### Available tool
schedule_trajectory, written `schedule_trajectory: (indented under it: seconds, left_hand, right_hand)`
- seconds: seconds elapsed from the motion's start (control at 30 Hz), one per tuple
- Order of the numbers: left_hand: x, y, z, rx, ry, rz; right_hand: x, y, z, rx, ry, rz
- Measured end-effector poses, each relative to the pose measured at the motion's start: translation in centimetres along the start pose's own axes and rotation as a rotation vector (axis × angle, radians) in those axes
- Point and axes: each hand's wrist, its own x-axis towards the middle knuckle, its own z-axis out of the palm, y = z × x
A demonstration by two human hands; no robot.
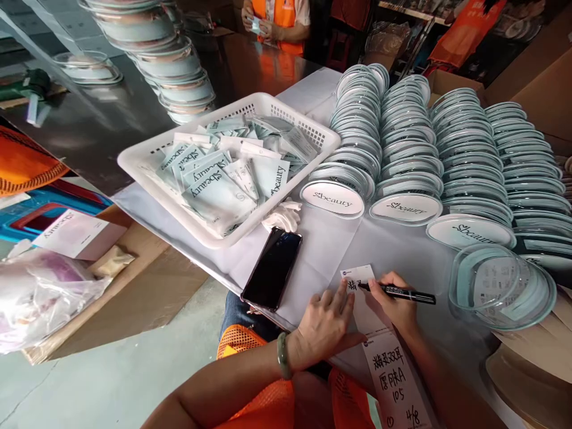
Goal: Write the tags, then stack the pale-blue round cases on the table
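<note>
Right hand (397,301) pinched on black marker (415,294), tip at white slip (369,316) on table's (328,250) near side; left hand (324,319) flattish, fingers slightly apart, index touching slip beside inked characters (354,285), which could smear if it slid right; 1 phone (272,271) left.
</note>
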Motion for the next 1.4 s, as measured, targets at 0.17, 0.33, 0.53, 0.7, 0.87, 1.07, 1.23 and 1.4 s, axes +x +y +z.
schedule_trajectory:
  seconds: [0.17, 0.33, 0.53, 0.7, 0.87, 1.07, 1.23, 1.4]
  left_hand:
    - [0.0, 0.1, 0.0, -0.005, -0.017, -0.008]
    - [0.1, 0.0, -0.1, -0.015, -0.018, -0.002]
    - [0.1, 0.0, -0.1, -0.025, -0.030, -0.013]
    - [0.1, 0.1, -0.1, -0.029, -0.046, -0.017]
    - [0.1, 0.1, -0.2, -0.020, -0.052, -0.025]
    - [0.1, 0.1, -0.2, -0.022, -0.038, -0.018]
    - [0.1, 0.1, 0.1, -0.020, -0.017, -0.019]
    - [0.0, 0.1, 0.1, -0.019, -0.018, -0.015]
  right_hand:
    - [0.0, -0.1, 0.0, 0.034, 0.039, -0.025]
    - [0.0, -0.2, -0.1, 0.025, 0.026, -0.033]
    - [-0.2, -0.1, 0.0, 0.007, -0.001, -0.006]
    - [0.0, -0.2, -0.5, -0.027, 0.130, 0.108]
    - [0.5, 0.0, -1.0, -0.015, 0.074, 0.191]
    - [0.4, 0.1, -0.9, -0.039, 0.026, 0.106]
    - [0.3, 0.1, -1.0, -0.048, 0.008, 0.093]
    - [0.0, 0.5, -0.8, -0.046, 0.101, 0.147]
